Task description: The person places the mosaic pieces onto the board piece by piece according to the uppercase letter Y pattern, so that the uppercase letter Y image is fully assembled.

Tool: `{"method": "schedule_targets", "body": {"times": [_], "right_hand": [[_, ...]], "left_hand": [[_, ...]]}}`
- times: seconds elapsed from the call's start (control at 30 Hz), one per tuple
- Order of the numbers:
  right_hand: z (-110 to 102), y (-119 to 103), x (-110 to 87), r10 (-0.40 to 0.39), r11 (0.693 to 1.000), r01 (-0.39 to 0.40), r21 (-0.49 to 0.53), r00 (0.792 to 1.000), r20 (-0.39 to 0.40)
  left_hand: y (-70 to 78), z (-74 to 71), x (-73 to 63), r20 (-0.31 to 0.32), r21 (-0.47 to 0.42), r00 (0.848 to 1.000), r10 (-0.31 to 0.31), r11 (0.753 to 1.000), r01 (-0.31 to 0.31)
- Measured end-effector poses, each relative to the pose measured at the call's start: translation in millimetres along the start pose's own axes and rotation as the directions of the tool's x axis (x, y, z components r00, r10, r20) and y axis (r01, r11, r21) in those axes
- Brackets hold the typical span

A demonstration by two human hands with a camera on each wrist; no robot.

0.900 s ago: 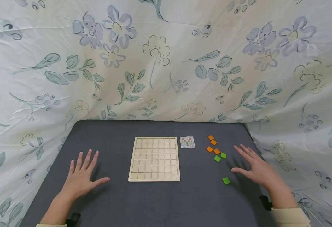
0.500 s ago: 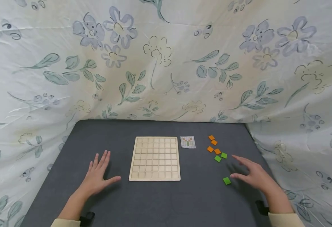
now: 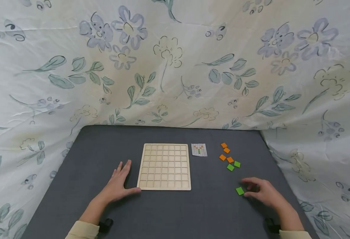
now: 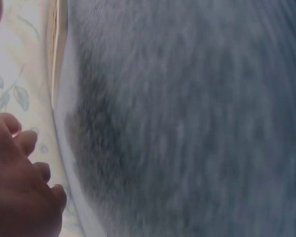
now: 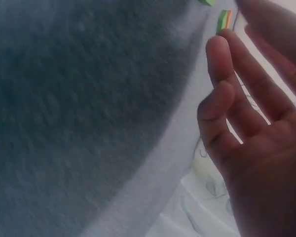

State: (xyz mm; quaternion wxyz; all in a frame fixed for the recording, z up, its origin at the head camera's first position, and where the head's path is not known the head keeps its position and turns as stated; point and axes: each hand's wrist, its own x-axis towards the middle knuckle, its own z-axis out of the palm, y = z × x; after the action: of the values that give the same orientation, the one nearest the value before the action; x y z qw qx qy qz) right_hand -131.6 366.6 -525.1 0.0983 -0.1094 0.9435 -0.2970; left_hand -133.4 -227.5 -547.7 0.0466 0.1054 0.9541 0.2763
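Note:
A square wooden grid board (image 3: 164,167) with bare cells lies flat on the table. My left hand (image 3: 116,186) is at its near left corner, fingers extended and thumb tip right at the corner; in the left wrist view the board's edge (image 4: 59,44) shows at the top. On the right, a single green square tile (image 3: 239,191) lies apart from the others. My right hand (image 3: 266,193) is beside that tile, thumb tip at its right edge and index finger arched above. The right wrist view shows the right hand's fingers (image 5: 246,94) loosely bent, holding nothing.
Beyond the right hand lie several orange tiles (image 3: 222,157) and two more green tiles (image 3: 230,167). A small printed card (image 3: 199,150) with a coloured grid pattern sits by the board's far right corner. Floral cloth (image 3: 169,83) hangs behind and beside the dark table (image 3: 175,215).
My left hand has moved right to the board's corner. My right hand has come lower and inward to the lone green tile, its fingers bending more. The tiles and board stay put.

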Motion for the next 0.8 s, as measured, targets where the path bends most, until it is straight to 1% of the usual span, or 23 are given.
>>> {"method": "schedule_targets", "body": {"times": [0.1, 0.17, 0.27, 0.33, 0.43, 0.6, 0.8], "right_hand": [[3.8, 3.3, 3.2, -0.014, 0.999, 0.012, 0.030, 0.999, 0.035], [6.6, 5.8, 4.5, -0.029, 0.999, 0.027, 0.043, 0.999, 0.045], [10.7, 8.6, 5.0, -0.051, 0.997, 0.049, 0.051, 0.998, 0.042], [12.2, 9.0, 4.9, -0.057, 0.997, 0.055, 0.048, 0.998, 0.033], [14.0, 7.7, 5.5, -0.030, 0.999, 0.029, 0.033, 0.999, 0.022], [17.2, 4.0, 7.0, -0.012, 1.000, 0.012, -0.001, 1.000, 0.007], [18.3, -0.8, 6.7, 0.012, 0.999, -0.012, -0.036, 1.000, -0.009]], "left_hand": [[1.3, 4.6, 3.2, 0.044, -0.003, 0.999, 0.011, 1.000, -0.011], [2.3, 7.2, 5.0, 0.073, -0.012, 0.997, 0.018, 1.000, -0.017], [3.5, 9.9, 6.7, 0.098, -0.027, 0.995, 0.025, 0.999, -0.023], [4.5, 10.9, 8.2, 0.107, -0.040, 0.994, 0.025, 0.999, -0.020], [5.3, 10.9, 10.9, 0.115, -0.056, 0.993, 0.021, 0.998, -0.015], [7.2, 9.1, 13.2, 0.115, -0.068, 0.993, 0.015, 0.998, -0.007], [13.5, 8.2, 11.7, 0.136, -0.051, 0.991, 0.012, 0.999, -0.005]]}}
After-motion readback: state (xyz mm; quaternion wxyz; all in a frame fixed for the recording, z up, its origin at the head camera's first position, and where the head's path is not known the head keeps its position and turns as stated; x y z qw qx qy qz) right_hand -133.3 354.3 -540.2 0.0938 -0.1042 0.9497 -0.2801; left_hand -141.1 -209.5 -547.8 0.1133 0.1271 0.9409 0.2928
